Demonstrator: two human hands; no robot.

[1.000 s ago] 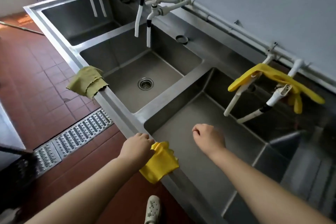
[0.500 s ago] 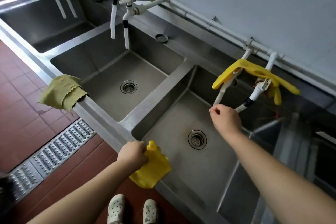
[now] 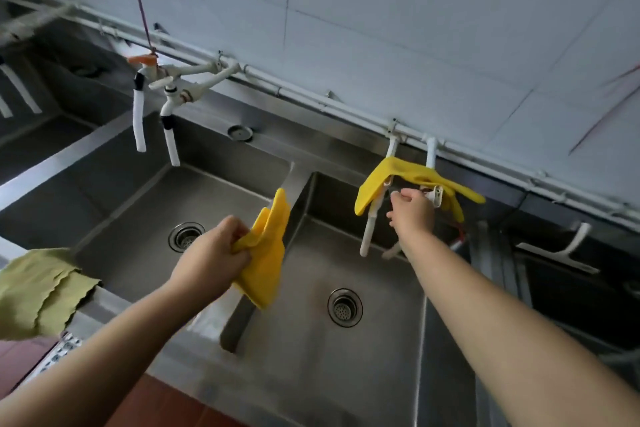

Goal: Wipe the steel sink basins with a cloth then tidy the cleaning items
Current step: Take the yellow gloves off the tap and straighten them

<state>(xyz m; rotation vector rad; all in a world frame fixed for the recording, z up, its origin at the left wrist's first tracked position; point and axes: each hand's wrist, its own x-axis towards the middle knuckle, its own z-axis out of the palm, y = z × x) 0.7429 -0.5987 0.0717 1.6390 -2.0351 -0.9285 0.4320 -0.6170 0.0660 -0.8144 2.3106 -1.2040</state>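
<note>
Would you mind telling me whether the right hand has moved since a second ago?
Yes. The right hand has travelled from the sink's front edge, across the right basin, up to the taps under the draped yellow glove.

Crumpled yellow cloth [image 3: 265, 255] in the left hand [image 3: 211, 255] above steel sink basins [image 3: 304, 329].

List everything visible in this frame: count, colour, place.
Steel sink basins: three, grey, along the wall; the leftmost only partly in frame.
Drain strainers: two, metal, one in each nearer basin.
Taps: two pairs in clear view, white, on the wall pipe.
Yellow rubber glove: one, draped over the right-hand taps.
Yellow cloth: one, held.
Green cloth: one, on the sink's front rim, left.
Left hand: grips the yellow cloth.
Right hand: fingers curled, at the right-hand taps.
</note>
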